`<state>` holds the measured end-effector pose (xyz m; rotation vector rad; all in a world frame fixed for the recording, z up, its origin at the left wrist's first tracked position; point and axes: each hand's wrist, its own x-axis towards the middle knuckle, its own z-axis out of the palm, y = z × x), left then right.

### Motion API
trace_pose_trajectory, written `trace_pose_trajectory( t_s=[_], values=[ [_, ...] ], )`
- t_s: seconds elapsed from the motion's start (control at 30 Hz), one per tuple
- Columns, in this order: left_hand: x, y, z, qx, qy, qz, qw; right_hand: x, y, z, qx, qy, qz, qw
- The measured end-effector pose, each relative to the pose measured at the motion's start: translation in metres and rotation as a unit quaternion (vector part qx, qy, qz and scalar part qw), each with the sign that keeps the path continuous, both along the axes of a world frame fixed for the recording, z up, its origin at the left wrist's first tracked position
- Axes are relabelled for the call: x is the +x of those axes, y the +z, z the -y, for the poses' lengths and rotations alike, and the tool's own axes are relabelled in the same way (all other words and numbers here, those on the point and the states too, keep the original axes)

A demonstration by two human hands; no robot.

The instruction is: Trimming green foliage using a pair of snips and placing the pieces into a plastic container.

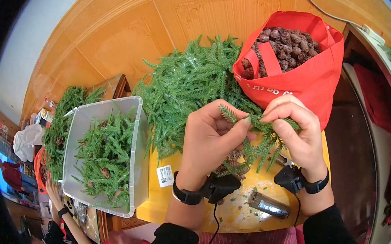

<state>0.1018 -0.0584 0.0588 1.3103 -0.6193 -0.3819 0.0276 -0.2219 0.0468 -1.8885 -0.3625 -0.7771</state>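
A green artificial pine sprig (265, 136) is held over the yellow table (169, 208), pinched between both my hands. My left hand (212, 140) grips its left part between thumb and forefinger. The thumb and fingers of my right hand (299, 129) are closed on its right part. Several needled twigs hang down between the hands. Below them, partly covered by my left hand and the twigs, are brown pine cones (234, 165). A metal tool (285, 160), mostly hidden, lies beneath my right wrist.
A big pile of pine sprigs (187, 84) lies behind my hands. The red bag (296, 91) at the back right holds pine cones (288, 48). At left stands a clear plastic bin (141, 164) of coned sprigs. A dark cylinder (269, 205) lies in front. Another person's arms (66, 213) work at far left.
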Motion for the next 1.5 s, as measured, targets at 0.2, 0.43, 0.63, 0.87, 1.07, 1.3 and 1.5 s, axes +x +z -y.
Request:
trace_pose_trajectory(
  t_s=[0.2,0.43,0.63,0.87,1.07,1.3,1.5],
  values=[
    [0.002,-0.001,-0.002,0.018,0.017,0.031,0.999,-0.004,0.008,-0.002,0.02,0.037,-0.041,0.998],
    [-0.002,-0.001,0.001,0.003,0.003,0.051,0.999,-0.005,0.007,0.01,0.079,0.127,-0.059,0.987],
    [0.001,-0.001,0.001,0.05,-0.001,0.039,0.998,-0.004,0.008,0.008,-0.033,0.032,-0.061,0.997],
    [0.002,-0.002,-0.002,0.062,-0.022,0.021,0.998,-0.003,0.006,0.005,-0.119,-0.024,0.012,0.993],
    [0.003,-0.003,-0.005,0.062,-0.029,0.041,0.997,-0.005,0.004,-0.002,-0.095,-0.052,0.003,0.994],
    [0.001,0.0,-0.005,0.097,-0.032,0.065,0.993,-0.008,0.009,0.001,-0.087,-0.029,-0.019,0.996],
    [0.001,-0.001,-0.004,0.111,-0.026,0.129,0.985,-0.012,0.008,-0.002,-0.068,-0.049,-0.058,0.995]
  ],
)
